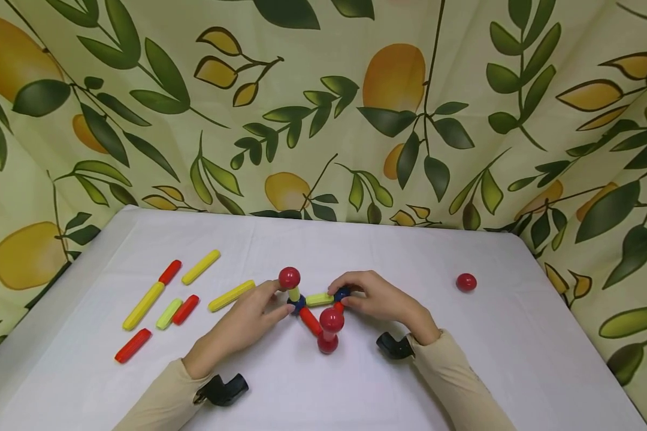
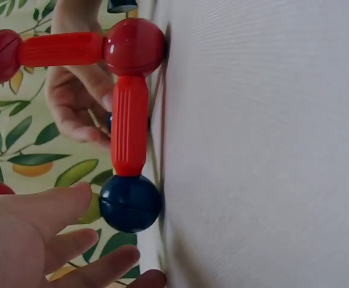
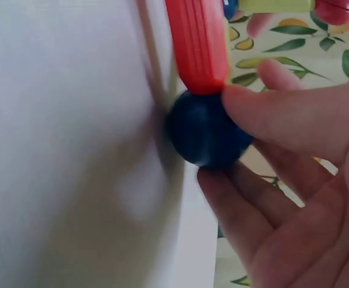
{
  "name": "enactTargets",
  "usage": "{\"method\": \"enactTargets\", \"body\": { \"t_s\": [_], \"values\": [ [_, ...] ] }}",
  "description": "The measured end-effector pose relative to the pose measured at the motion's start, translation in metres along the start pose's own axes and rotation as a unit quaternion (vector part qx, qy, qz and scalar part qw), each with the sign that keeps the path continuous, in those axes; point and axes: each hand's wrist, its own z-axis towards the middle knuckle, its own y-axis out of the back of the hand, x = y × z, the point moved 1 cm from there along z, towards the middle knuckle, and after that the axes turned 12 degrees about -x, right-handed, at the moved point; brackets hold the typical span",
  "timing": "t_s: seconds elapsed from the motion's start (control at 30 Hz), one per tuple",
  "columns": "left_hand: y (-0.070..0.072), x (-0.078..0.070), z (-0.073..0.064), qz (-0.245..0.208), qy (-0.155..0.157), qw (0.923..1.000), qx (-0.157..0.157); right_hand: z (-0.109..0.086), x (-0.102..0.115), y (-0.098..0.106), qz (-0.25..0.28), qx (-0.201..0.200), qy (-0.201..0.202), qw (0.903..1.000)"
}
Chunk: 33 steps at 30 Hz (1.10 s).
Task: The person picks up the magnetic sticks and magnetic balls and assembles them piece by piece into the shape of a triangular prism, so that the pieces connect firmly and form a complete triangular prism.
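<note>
A toy frame of rods and balls stands on the table. My right hand (image 1: pixel 380 296) pinches its right blue ball (image 3: pixel 207 129) between thumb and fingers, at the end of a red rod (image 3: pixel 199 45). My left hand (image 1: pixel 250 314) is around the left blue ball (image 2: pixel 131 204), fingers spread and fairly straight, thumb tip right beside it. From that ball rises a yellow-green rod (image 1: pixel 294 294) topped by a red ball (image 1: pixel 289 278). Another yellow-green rod (image 1: pixel 319 299) links the blue balls. Red rods meet at a near red ball (image 1: pixel 327 343), under a raised red ball (image 1: pixel 331 319).
On the left lie loose rods: yellow ones (image 1: pixel 232 296), (image 1: pixel 201 267), a red one (image 1: pixel 133 345), a yellow-and-red joined pair (image 1: pixel 143 306), and a short green rod (image 1: pixel 169 314) beside a red rod (image 1: pixel 186 309). A lone red ball (image 1: pixel 466 282) sits at the right. Patterned cloth (image 1: pixel 323 120) hangs behind.
</note>
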Motion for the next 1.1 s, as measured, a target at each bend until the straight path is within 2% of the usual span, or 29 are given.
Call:
{"method": "enactTargets", "body": {
  "t_s": [0.13, 0.23, 0.3, 0.4, 0.47, 0.67, 0.83, 0.97, 1.1],
  "values": [
    [-0.005, 0.0, 0.001, -0.025, -0.004, 0.9997, 0.003, 0.001, 0.011, 0.0, -0.054, -0.023, 0.012, 0.9982],
    [-0.007, -0.001, 0.002, -0.03, -0.003, 0.9996, -0.002, -0.003, 0.027, 0.005, -0.088, -0.014, 0.003, 0.996],
    [-0.007, -0.001, 0.002, -0.03, 0.002, 0.9996, -0.003, -0.009, 0.034, 0.006, -0.08, 0.012, -0.006, 0.9967],
    [-0.007, -0.002, 0.0, -0.019, 0.008, 0.9998, -0.002, -0.017, 0.037, 0.001, -0.039, 0.052, -0.019, 0.9977],
    [-0.007, -0.003, 0.0, -0.006, 0.011, 0.9999, 0.001, -0.023, 0.036, -0.006, -0.023, 0.062, -0.03, 0.9974],
    [-0.008, -0.008, -0.004, 0.059, -0.011, 0.9982, 0.001, -0.034, 0.031, -0.02, -0.019, 0.025, -0.03, 0.999],
    [-0.008, -0.01, -0.007, 0.083, -0.035, 0.9959, -0.011, -0.037, 0.026, -0.023, -0.013, -0.004, -0.021, 0.9997],
    [-0.009, -0.01, -0.006, 0.079, -0.029, 0.9963, -0.02, -0.038, 0.024, -0.021, -0.024, -0.028, -0.042, 0.9984],
    [-0.005, -0.01, -0.003, 0.069, -0.007, 0.9975, -0.009, -0.037, 0.021, -0.02, -0.029, -0.052, -0.059, 0.9965]
  ]
}}
